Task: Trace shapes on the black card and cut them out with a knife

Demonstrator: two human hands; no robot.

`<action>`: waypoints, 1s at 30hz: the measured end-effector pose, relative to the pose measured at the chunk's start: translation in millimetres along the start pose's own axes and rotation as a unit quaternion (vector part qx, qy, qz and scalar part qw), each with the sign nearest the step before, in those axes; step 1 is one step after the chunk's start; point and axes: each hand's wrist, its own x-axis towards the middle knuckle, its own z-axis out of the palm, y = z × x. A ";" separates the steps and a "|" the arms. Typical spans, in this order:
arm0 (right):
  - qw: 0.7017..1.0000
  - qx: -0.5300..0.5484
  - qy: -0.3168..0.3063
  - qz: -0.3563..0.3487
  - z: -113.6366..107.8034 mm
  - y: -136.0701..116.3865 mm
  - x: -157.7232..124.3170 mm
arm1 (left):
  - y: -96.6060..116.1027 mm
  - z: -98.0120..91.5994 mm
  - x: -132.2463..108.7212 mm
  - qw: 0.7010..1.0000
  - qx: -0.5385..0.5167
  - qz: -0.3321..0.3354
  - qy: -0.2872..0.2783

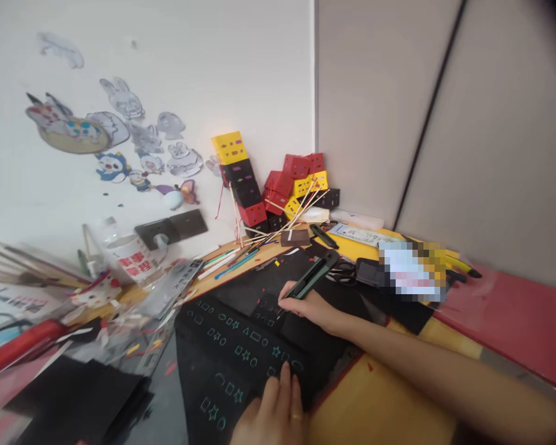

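Observation:
My right hand point(306, 307) grips a dark green utility knife point(310, 277), held slanting with its lower end toward the black sheets. Under my left hand point(273, 408) lies a black paper sheet point(241, 386) marked with rows of outlined stars, squares, circles and triangles. The left fingers are stretched out and press on its surface. Just below the knife is a small dark piece point(269, 314) with drawn shapes. Whether the blade touches the paper is too small to tell. A black cutting mat point(338, 346) with a red edge spreads beneath.
Folded red, yellow and black paper boxes point(245, 185) stand against the wall, with thin wooden sticks point(282, 228) beside them. Another utility knife point(324, 236), scissors point(343, 272) and a blurred-out patch point(412, 272) lie beyond. Left are a plastic bottle point(134, 259) and black sheets point(74, 395).

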 end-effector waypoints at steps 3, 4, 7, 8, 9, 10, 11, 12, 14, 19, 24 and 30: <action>1.000 -0.023 0.000 -0.002 -0.4 -1.4 -3.2 | 6.5 -8.5 2.1 1.000 -0.005 -0.011 -0.018; 1.000 -0.027 0.002 -0.001 -1.1 -1.7 -3.6 | 7.9 -10.4 3.0 1.000 -0.005 -0.005 -0.014; 0.999 -0.032 -0.005 0.001 -2.7 -2.3 -2.5 | 9.9 -12.1 4.9 1.000 0.002 -0.006 -0.018; 0.999 -0.038 -0.007 -0.002 -2.7 -2.6 -2.0 | 10.2 -12.0 5.1 1.000 0.003 -0.007 -0.020; 0.999 -0.050 -0.010 -0.011 -2.2 -3.1 -1.8 | 10.4 -12.0 5.2 1.000 0.002 -0.004 -0.021; 0.998 -0.066 -0.016 -0.017 -1.5 -3.8 -1.9 | 10.6 -12.3 5.3 1.000 0.000 -0.001 -0.025; 0.996 -0.083 -0.021 -0.024 -0.5 -4.6 -2.4 | 10.6 -13.0 5.7 1.000 -0.004 0.003 -0.031; 0.994 -0.099 -0.025 -0.030 0.6 -5.4 -3.0 | 10.4 -13.9 6.4 0.999 -0.011 0.005 -0.037; 0.992 -0.118 -0.028 -0.039 2.1 -6.7 -4.0 | 8.3 -16.0 9.5 0.998 -0.037 -0.002 -0.059; 0.990 -0.126 -0.011 -0.060 0.7 -4.8 3.0 | -12.4 -13.8 24.4 0.972 -0.162 -0.080 -0.152; 0.966 -0.220 -0.032 -0.129 1.4 -1.7 19.2 | -34.3 -2.6 33.8 0.972 -0.092 -0.082 -0.199; 0.953 -0.247 -0.093 -0.148 5.2 5.5 27.0 | -32.5 6.8 31.8 0.977 -0.077 -0.060 -0.191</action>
